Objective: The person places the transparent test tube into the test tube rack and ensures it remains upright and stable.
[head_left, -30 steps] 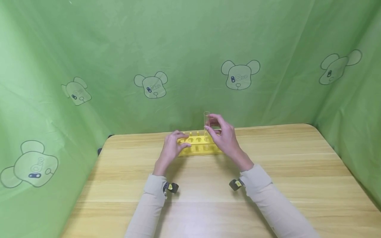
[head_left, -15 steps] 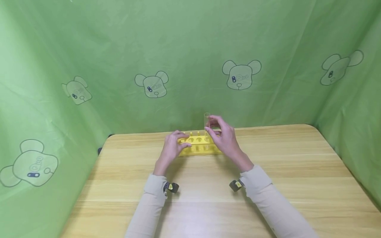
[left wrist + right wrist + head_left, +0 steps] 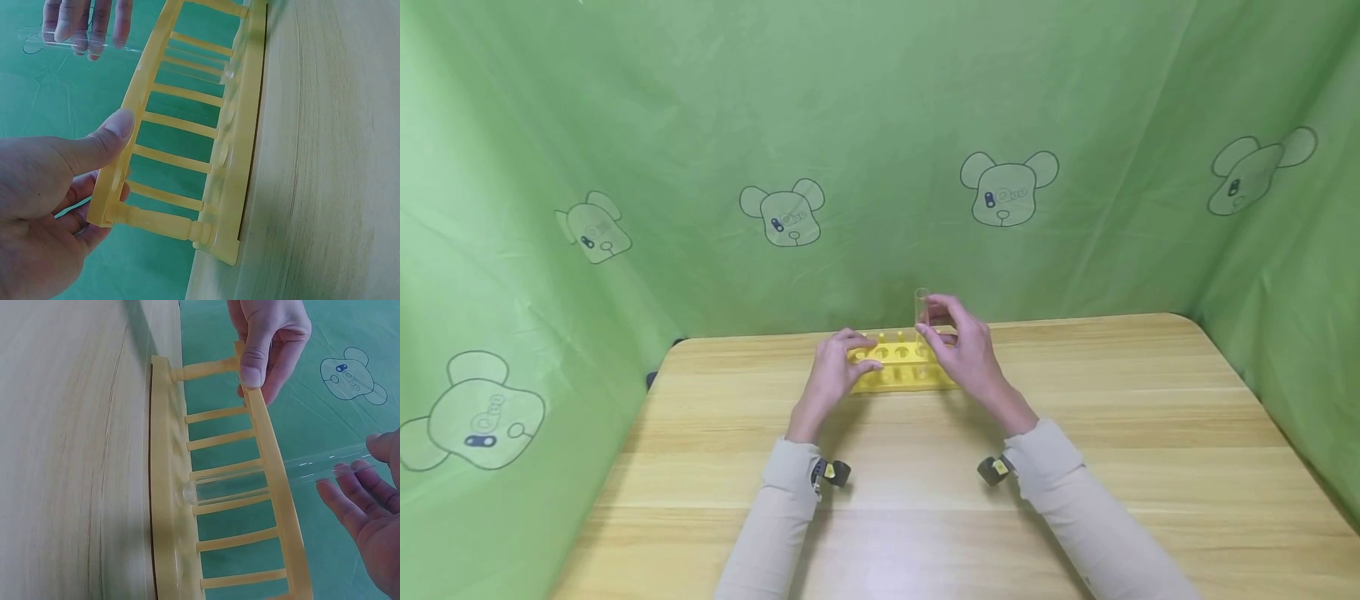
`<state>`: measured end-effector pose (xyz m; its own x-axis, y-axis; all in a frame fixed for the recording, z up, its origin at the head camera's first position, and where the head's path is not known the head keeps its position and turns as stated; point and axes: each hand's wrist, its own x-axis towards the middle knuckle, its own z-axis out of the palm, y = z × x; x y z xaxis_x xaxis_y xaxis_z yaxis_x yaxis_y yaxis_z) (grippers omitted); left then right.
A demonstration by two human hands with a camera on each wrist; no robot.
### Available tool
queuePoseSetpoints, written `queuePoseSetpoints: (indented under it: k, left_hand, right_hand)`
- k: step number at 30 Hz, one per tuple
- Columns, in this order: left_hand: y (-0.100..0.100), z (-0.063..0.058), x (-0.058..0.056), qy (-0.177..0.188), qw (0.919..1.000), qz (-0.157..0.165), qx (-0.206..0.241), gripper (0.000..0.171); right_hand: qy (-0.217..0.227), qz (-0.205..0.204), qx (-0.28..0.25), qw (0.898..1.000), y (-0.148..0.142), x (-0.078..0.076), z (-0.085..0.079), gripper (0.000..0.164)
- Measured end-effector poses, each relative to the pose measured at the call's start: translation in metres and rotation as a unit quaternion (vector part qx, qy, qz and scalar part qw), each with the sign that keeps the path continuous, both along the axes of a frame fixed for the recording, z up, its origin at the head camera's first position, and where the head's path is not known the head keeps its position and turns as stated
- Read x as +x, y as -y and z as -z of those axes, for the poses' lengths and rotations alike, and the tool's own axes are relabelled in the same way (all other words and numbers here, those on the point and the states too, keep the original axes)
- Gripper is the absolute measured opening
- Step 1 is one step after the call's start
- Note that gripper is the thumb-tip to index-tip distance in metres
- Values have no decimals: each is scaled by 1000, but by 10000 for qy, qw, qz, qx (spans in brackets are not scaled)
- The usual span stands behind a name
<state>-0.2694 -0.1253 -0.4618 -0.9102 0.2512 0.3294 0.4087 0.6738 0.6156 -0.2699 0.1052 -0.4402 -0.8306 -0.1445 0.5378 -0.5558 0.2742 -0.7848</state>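
A yellow test tube rack [image 3: 901, 386] stands on the table near its back edge. My left hand [image 3: 831, 367] grips the rack's left end, the thumb on the near side of its top bar [image 3: 139, 94] and the fingers behind. A clear glass test tube [image 3: 922, 307] stands upright in one of the rack's holes. Its rounded bottom is at the rack's base in the right wrist view, and its upper part sticks up above the top bar. My right hand [image 3: 972, 350] pinches that upper part between thumb and fingers. The rack's right end is partly hidden behind this hand.
The light wooden table [image 3: 895, 517] stretches out in front of the rack. Close behind the table hangs a green curtain [image 3: 880, 108] printed with bear heads, and it encloses both sides as well. Thin upright pegs [image 3: 882, 338] line the rack's back.
The test tube and my right hand have sunk slightly, the tube's rim now a little lower than before. My left hand stays in place on the rack.
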Motion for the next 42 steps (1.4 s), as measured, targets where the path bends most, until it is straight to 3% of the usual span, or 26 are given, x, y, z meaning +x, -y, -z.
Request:
queuePoseSetpoints:
  k: [5, 12, 16, 23, 42]
  left_hand:
    - [0, 0, 0, -14, 10000, 14, 17, 40]
    - [0, 0, 0, -10, 10000, 28, 14, 41]
    - [0, 0, 0, 0, 10000, 34, 37, 41]
    - [-1, 0, 0, 41, 10000, 3, 57, 40]
    - [0, 1, 2, 85, 10000, -11, -43, 40]
  right_hand:
    - [-114, 53, 46, 9999, 3, 2, -1, 42]
    - [-205, -11, 57, 9998, 7, 19, -22, 38]
    - [-226, 3, 80, 9997, 7, 23, -25, 38]
    - [-148, 11, 96, 9998, 1, 1, 7, 41]
    - [-146, -66, 88, 9998, 0, 2, 11, 40]
